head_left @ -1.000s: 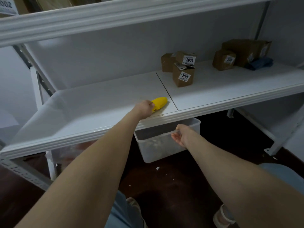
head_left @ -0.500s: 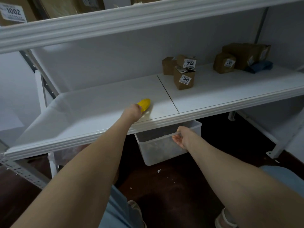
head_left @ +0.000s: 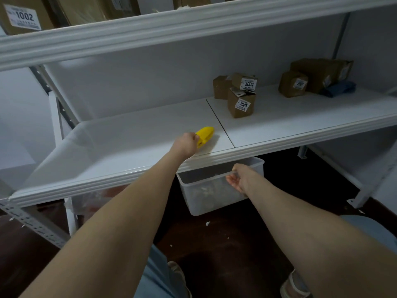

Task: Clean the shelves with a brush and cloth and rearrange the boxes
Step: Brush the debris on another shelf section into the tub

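The brush (head_left: 205,135) lay bristles-down on the shelf (head_left: 120,151), near the front lip and just left of the seam between the two shelf boards. The left hand (head_left: 185,143) was clamped around its rear end; the fingers themselves were hidden behind the back of the hand.

Handling, as judged: the yellow body appeared to be rigid moulded plastic, light and smooth. The rear-end grip suited it, since it left the bristles free to flex against the board. Only light downward pressure seemed necessary.

Below the lip, the right hand (head_left: 240,178) held the near rim of the bin (head_left: 206,198), thumb over the rim and fingers curled beneath it. The bin was translucent thin-walled plastic with pale scraps inside. It was probably light but flexible, and a one-handed hold at one rim could let it tilt. A hold near the middle of the rim would keep it level under the lip.

To the right on the same shelf stood the boxes: box 3005 (head_left: 241,105), with box 3004 (head_left: 243,81) perched behind and above it, and two more further right. They were small cardboard cartons, likely light and stiff, best taken by opposite sides. The cloth (head_left: 339,88), blue and limp, lay against the far-right carton.
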Demonstrator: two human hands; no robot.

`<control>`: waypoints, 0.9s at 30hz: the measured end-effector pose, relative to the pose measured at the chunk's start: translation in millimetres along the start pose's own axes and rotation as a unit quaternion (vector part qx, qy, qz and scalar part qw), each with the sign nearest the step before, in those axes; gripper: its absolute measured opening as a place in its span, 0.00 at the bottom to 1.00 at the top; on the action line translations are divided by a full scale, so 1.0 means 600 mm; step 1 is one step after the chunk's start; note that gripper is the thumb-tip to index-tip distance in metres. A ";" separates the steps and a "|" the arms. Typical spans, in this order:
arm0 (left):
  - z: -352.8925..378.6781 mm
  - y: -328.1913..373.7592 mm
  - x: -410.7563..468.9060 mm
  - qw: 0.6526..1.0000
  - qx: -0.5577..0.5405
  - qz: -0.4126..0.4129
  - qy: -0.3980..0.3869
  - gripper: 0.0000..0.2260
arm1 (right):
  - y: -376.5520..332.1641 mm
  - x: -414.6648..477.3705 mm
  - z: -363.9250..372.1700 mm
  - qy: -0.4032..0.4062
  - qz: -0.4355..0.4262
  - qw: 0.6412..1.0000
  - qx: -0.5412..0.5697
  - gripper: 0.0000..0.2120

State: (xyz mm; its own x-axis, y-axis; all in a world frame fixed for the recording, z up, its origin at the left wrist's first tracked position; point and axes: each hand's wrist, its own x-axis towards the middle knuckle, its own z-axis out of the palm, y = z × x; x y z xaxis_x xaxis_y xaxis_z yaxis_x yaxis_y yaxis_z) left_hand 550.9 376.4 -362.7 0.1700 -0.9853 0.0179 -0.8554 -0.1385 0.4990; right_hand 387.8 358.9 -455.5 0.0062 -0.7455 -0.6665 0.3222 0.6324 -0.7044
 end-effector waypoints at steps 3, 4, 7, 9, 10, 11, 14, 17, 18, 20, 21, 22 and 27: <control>0.019 0.004 -0.008 0.999 0.029 0.017 -0.042 0.15 | 0.000 0.001 0.001 -0.003 -0.003 1.000 0.004 0.05; 0.024 0.012 -0.013 0.998 0.017 0.030 -0.055 0.14 | 0.001 0.003 0.002 -0.002 -0.003 1.000 0.002 0.06; 0.042 0.034 -0.028 0.993 -0.052 0.062 -0.091 0.12 | 0.001 0.004 0.002 0.005 0.003 1.000 -0.011 0.05; 0.043 0.038 -0.035 0.992 -0.067 0.073 -0.076 0.12 | 0.000 0.003 0.002 0.006 0.006 1.000 -0.018 0.05; 0.040 0.037 -0.034 0.994 -0.059 0.077 -0.047 0.13 | -0.001 0.003 0.003 0.004 0.005 1.000 -0.017 0.05; 0.036 0.033 -0.031 0.996 -0.041 0.075 -0.010 0.13 | -0.002 0.002 0.002 0.003 0.005 1.000 -0.014 0.04; 0.026 0.018 -0.021 0.998 0.021 0.023 0.052 0.15 | -0.001 -0.001 -0.002 -0.003 0.002 1.000 -0.005 0.02; 0.027 0.017 -0.018 0.999 0.048 0.002 0.005 0.17 | -0.001 0.000 -0.003 -0.007 -0.003 1.000 0.001 0.06; 0.027 0.022 -0.019 0.999 0.025 0.010 -0.018 0.16 | -0.001 0.001 -0.002 -0.007 -0.005 1.000 0.002 0.06; 0.026 0.035 -0.021 0.995 -0.064 0.017 -0.073 0.16 | 0.000 0.000 0.000 -0.002 -0.005 1.000 0.005 0.04; 0.024 0.040 -0.021 0.992 -0.093 0.014 -0.085 0.16 | 0.001 -0.001 0.000 0.000 -0.004 1.000 0.004 0.03; 0.021 0.043 -0.019 0.992 -0.101 0.012 -0.078 0.16 | 0.002 -0.002 0.000 -0.002 -0.003 1.000 0.003 0.02; 0.015 0.025 0.002 0.996 -0.058 -0.018 0.060 0.17 | -0.003 -0.003 -0.012 -0.002 0.000 1.000 0.009 0.06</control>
State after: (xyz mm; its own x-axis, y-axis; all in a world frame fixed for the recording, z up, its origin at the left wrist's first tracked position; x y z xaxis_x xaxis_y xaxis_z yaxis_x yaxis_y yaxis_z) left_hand 534.0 372.3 -363.3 0.2622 -0.9600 0.0980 -0.7866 -0.1538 0.5979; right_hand 380.2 360.5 -454.7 0.0107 -0.7460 -0.6659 0.3395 0.6291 -0.6993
